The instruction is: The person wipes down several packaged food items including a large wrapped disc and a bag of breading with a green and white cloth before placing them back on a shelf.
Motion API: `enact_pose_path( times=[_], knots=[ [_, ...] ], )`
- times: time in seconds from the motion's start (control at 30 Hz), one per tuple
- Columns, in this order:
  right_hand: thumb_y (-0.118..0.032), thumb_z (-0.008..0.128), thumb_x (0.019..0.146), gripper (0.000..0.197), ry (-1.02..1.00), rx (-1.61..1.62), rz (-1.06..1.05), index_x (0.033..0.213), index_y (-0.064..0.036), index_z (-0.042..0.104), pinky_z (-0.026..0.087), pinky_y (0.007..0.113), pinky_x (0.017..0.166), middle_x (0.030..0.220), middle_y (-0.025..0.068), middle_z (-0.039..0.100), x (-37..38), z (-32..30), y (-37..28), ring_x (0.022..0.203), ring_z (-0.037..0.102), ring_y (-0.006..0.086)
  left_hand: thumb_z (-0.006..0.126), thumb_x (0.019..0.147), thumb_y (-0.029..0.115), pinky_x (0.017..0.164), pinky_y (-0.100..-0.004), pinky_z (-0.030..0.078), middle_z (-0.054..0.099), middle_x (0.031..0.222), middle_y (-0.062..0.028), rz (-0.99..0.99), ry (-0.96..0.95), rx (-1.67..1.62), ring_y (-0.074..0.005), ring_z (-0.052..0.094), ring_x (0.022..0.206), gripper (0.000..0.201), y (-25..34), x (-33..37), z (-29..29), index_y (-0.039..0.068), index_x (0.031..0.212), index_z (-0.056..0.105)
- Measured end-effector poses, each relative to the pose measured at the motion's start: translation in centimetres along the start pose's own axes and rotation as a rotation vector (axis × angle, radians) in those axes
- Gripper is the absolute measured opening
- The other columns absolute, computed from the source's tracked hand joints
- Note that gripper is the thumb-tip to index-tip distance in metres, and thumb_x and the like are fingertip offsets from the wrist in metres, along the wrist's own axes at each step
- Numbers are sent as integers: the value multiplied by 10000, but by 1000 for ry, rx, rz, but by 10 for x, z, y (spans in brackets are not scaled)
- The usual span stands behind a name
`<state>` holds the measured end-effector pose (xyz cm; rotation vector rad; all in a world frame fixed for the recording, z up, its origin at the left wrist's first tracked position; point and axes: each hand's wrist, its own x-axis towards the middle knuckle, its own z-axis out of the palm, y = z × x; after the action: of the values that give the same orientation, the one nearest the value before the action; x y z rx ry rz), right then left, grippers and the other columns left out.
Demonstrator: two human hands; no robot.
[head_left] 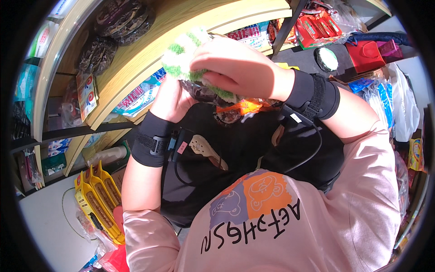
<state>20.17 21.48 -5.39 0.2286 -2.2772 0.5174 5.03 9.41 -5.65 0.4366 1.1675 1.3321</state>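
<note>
My right hand (240, 68) is closed on a fluffy green-and-white striped cloth (179, 56), its fingers bent round the fabric. Below the cloth shows a dark, shiny package in clear plastic (204, 93), partly covered by my hands. My left hand (174, 99) grips this package from the left side; most of its fingers are hidden behind the cloth and the package. An orange plastic wrapper (247, 108) shows just under my right wrist, above my lap. Whether it belongs to the same package, I cannot tell.
Wooden shelves (190, 27) curve close in front, with dark wrapped packs (124, 22) on top and blue-and-white bags (136, 97) below. Yellow packs (97, 199) stand at lower left. Red boxes (319, 27) and a round green-and-white lid (326, 60) lie at far right, white plastic bags (403, 104) nearer.
</note>
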Motion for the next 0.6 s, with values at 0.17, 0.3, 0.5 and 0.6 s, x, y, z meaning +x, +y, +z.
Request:
enact_pose_path(
  times=[0.17, 0.3, 0.5, 0.6],
  knots=[
    [-133, 606, 798, 271, -150, -71, -35, 1062, -98, 554, 487, 380, 755, 946, 95, 567, 3, -11, -4, 902, 571, 291, 365, 997, 282, 839, -346, 513, 540, 1249, -74, 153, -344, 208, -181, 576, 1064, 371, -8, 13, -42, 79, 1300, 436],
    [-110, 612, 767, 315, -241, -124, -103, 1077, -97, 553, 493, 353, 760, 977, 50, 558, 5, -8, -12, 930, 573, 239, 331, 999, 197, 931, -382, 460, 509, 1272, -130, -183, -687, -733, -250, 523, 1151, 369, -26, 29, -79, 60, 1333, 406],
    [-113, 581, 764, 351, -324, -175, -259, 1112, -78, 560, 457, 315, 884, 1020, 56, 540, 5, -11, -21, 1013, 534, 234, 371, 988, 252, 921, -387, 475, 498, 1300, -125, -4, -420, -511, -262, 554, 1111, 414, -13, 13, -57, 41, 1343, 387],
    [-114, 580, 766, 357, -390, -273, -274, 1121, -81, 554, 451, 308, 891, 1023, 55, 535, 3, -14, -19, 1018, 527, 237, 458, 947, 321, 939, -391, 471, 523, 1286, -122, 364, -104, 339, -258, 565, 1099, 474, -4, 19, -54, 35, 1322, 418]
  ],
)
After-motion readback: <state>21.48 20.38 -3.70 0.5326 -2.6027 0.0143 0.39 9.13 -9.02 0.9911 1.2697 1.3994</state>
